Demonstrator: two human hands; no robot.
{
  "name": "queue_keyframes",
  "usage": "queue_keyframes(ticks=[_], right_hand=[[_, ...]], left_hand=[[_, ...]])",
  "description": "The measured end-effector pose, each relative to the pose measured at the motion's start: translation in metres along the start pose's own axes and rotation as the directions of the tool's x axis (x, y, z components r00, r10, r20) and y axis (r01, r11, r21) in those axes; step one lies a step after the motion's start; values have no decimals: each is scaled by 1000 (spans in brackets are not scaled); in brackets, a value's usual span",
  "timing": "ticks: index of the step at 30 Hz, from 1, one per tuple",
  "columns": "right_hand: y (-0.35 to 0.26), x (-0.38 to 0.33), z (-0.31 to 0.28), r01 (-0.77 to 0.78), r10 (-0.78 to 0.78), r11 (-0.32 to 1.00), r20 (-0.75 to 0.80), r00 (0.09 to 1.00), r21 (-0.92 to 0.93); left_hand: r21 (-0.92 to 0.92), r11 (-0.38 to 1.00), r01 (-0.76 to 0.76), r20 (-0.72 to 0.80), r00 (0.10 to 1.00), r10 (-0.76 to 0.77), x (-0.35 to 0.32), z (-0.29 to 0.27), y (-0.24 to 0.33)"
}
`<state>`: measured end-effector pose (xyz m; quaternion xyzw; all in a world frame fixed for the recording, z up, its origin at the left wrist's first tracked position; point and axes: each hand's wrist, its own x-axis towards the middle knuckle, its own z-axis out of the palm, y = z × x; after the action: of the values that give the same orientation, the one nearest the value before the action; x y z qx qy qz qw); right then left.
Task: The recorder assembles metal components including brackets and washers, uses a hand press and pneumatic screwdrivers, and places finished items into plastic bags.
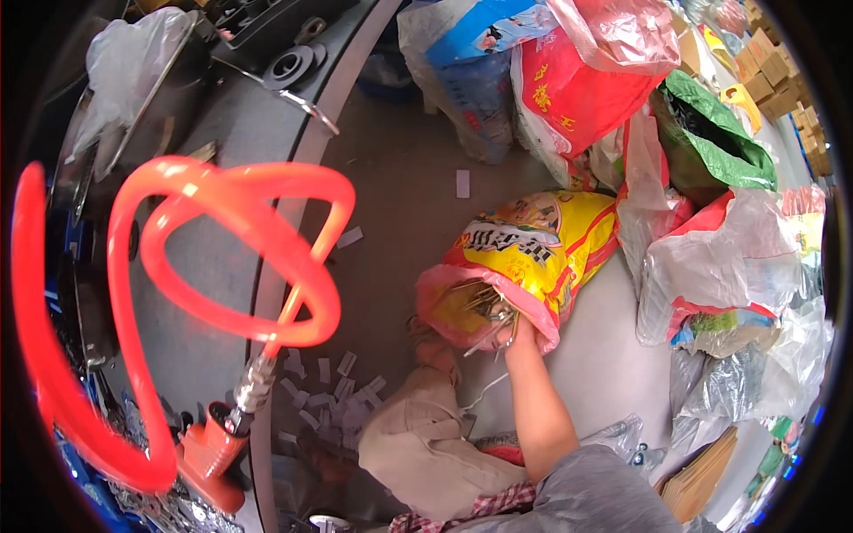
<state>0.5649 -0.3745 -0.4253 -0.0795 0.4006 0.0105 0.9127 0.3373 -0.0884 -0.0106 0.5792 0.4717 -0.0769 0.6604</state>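
My right arm reaches down to a yellow and red printed sack [533, 244] lying on the floor with its pink-lined mouth toward me. At that mouth my right hand [506, 330] is closed round some thin shiny metal pieces [487, 338], whose exact kind I cannot make out. More thin metal pieces [480, 300] lie inside the sack, and its depth is hidden. My left hand does not show. A beige trouser leg [413, 435] is bent beside my right forearm, with a foot in shadow near the sack.
A glossy red air hose [302, 178] loops over the grey bench [209, 302] at left, joined to a red air tool [213, 453]. White paper slips [342, 400] litter the floor. Full plastic bags [586, 98], a green sack [715, 133] and flattened cardboard [702, 475] crowd the right.
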Motion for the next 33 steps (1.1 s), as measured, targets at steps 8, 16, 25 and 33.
queue_keyframes(ticks=[8,16,25,33], right_hand=[[15,-105,7,-341,328,927,-99,939,-155],[-16,-222,32,-501,600,675,7,800,-542],[-51,-319,51,-427,860,357,113,498,-831],[-71,-342,123,90,639,360,315,702,-929]], left_hand=[[-124,988,-89,116,988,103,-30,-7,-9],[-239,951,-194,268,929,257,-56,-33,-37],[-237,940,-246,276,911,308,-74,-57,-70],[-301,919,-254,381,852,360,-80,-72,-88]])
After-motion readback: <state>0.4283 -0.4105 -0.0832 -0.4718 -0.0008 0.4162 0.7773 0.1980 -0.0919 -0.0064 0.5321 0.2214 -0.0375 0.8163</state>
